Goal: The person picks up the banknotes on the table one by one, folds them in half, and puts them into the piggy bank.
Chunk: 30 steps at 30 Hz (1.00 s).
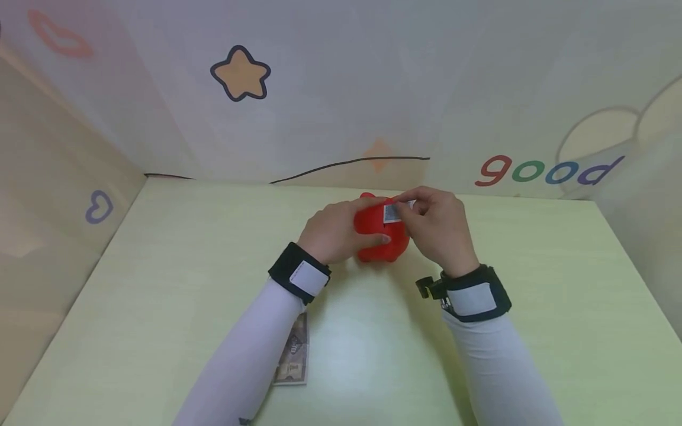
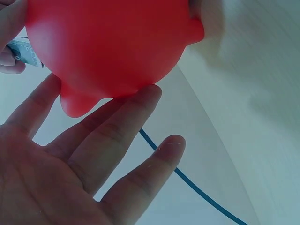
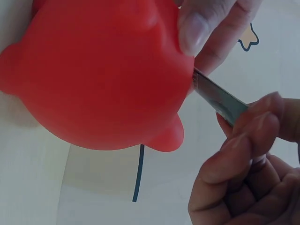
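A round red piggy bank [image 1: 396, 239] with small stubby feet is on the far middle of the table. My left hand [image 1: 334, 231] holds it from the left, with the thumb on the near side and fingers on the far side. Between the thumb and fingertips of my right hand [image 1: 439, 228] is a folded banknote [image 3: 220, 96]. One end of the note meets the top of the bank [image 3: 103, 79] in the right wrist view; how far it enters the slot is hidden. In the left wrist view, the left fingertips touch the bank's red surface [image 2: 112, 51].
Another banknote [image 1: 296, 355] lies flat on the table, partly covered by the left forearm. A printed backdrop [image 1: 341, 89] with a star and the word "good" rises right behind the table's far edge. Both wrists wear black straps [image 1: 301, 272].
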Motion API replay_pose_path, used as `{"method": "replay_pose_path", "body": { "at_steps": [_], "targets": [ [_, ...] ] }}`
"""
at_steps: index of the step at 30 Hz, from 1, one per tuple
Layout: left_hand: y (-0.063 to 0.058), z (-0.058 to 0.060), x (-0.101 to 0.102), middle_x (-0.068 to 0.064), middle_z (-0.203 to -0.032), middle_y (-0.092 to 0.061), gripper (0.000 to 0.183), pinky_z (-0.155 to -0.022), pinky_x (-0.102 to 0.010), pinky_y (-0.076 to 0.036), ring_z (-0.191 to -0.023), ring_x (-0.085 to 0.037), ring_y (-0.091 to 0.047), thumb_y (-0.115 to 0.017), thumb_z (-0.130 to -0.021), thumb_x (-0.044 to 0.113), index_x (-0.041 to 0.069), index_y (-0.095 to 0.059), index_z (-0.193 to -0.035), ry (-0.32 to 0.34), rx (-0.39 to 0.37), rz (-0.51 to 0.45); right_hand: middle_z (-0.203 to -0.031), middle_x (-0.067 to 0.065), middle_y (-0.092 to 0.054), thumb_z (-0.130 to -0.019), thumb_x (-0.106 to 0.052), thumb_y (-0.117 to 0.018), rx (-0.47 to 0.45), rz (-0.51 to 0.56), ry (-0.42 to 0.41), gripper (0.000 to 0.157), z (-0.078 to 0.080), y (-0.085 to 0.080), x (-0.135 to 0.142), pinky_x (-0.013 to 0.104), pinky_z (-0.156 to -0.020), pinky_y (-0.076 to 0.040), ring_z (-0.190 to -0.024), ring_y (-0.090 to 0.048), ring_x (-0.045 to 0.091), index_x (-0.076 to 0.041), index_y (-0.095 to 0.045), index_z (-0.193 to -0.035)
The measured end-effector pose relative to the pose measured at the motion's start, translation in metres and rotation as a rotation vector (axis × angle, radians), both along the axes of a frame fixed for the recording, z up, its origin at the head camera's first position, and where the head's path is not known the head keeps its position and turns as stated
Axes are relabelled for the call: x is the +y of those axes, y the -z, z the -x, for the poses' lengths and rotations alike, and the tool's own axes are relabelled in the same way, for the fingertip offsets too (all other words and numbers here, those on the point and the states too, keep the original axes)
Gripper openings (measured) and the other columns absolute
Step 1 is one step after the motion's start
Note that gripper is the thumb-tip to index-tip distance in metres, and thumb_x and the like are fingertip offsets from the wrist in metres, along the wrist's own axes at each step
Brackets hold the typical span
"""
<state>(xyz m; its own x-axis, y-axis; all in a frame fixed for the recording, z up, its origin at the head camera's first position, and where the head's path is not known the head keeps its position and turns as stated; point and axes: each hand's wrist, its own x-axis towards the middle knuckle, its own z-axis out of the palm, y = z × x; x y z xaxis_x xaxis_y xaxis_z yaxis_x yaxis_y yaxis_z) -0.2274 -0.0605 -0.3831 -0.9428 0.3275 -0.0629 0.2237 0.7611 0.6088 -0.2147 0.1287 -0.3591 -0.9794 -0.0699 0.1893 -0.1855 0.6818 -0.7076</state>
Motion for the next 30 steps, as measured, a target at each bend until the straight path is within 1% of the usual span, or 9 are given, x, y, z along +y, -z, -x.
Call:
{"method": "replay_pose_path", "body": {
  "at_steps": [2,6,11,16,20,25,30],
  "targets": [
    [0.0,0.0,0.0,-0.002,-0.129,-0.068,0.074,-0.084,-0.038,-0.063,-0.112,-0.022,-0.064,-0.082,-0.087,0.044,0.032,-0.05,-0.152,0.002,0.005,0.002,-0.061,0.009,-0.057,-0.098,-0.021,-0.07,0.012,-0.01,0.006,0.023,-0.001,0.0,-0.002,0.029,-0.049,-0.042,-0.052,-0.05,0.025,-0.008,-0.076,-0.115],
    [0.0,0.001,-0.001,-0.002,-0.128,-0.069,0.073,-0.083,-0.038,-0.063,-0.111,-0.022,-0.065,-0.081,-0.087,0.045,0.033,-0.05,-0.152,0.008,0.011,0.006,-0.064,0.01,-0.059,-0.095,-0.018,-0.073,0.044,-0.039,0.012,0.022,-0.003,0.001,-0.007,0.03,-0.053,-0.047,-0.055,-0.052,0.025,-0.007,-0.074,-0.114],
    [0.001,0.002,-0.001,-0.002,-0.127,-0.07,0.071,-0.082,-0.037,-0.063,-0.108,-0.021,-0.066,-0.079,-0.088,0.046,0.033,-0.05,-0.152,0.011,0.015,0.018,-0.066,0.01,-0.06,-0.094,-0.014,-0.072,0.07,-0.061,-0.009,0.024,-0.003,0.003,-0.012,0.031,-0.054,-0.049,-0.056,-0.054,0.025,-0.006,-0.069,-0.116],
    [0.001,0.002,-0.001,-0.002,-0.125,-0.071,0.069,-0.079,-0.036,-0.062,-0.103,-0.02,-0.066,-0.078,-0.09,0.046,0.035,-0.05,-0.152,0.016,0.018,0.026,-0.064,0.01,-0.058,-0.094,-0.013,-0.068,0.04,-0.051,-0.058,0.023,-0.003,0.004,-0.013,0.031,-0.049,-0.045,-0.054,-0.053,0.024,-0.007,-0.068,-0.116],
    [0.001,0.002,-0.001,-0.002,-0.127,-0.07,0.069,-0.081,-0.037,-0.062,-0.106,-0.021,-0.066,-0.077,-0.09,0.047,0.035,-0.05,-0.152,0.016,0.021,0.033,-0.065,0.009,-0.058,-0.096,-0.014,-0.068,0.002,-0.052,-0.093,0.02,-0.003,0.004,-0.012,0.03,-0.049,-0.045,-0.054,-0.053,0.025,-0.008,-0.067,-0.115],
    [0.001,0.001,-0.001,-0.002,-0.129,-0.069,0.071,-0.084,-0.038,-0.062,-0.11,-0.022,-0.065,-0.078,-0.089,0.046,0.032,-0.05,-0.153,0.017,0.02,0.037,-0.066,0.009,-0.058,-0.097,-0.014,-0.066,-0.028,-0.052,-0.111,0.017,-0.003,0.004,-0.012,0.03,-0.049,-0.044,-0.055,-0.052,0.025,-0.009,-0.066,-0.113],
    [0.002,0.001,-0.001,-0.002,-0.128,-0.07,0.069,-0.082,-0.037,-0.062,-0.108,-0.021,-0.066,-0.076,-0.091,0.048,0.033,-0.05,-0.152,0.019,0.025,0.038,-0.066,0.009,-0.055,-0.097,-0.012,-0.065,-0.04,-0.029,-0.119,0.017,-0.004,0.005,-0.013,0.029,-0.048,-0.041,-0.054,-0.05,0.025,-0.009,-0.063,-0.113]
  ]
}}
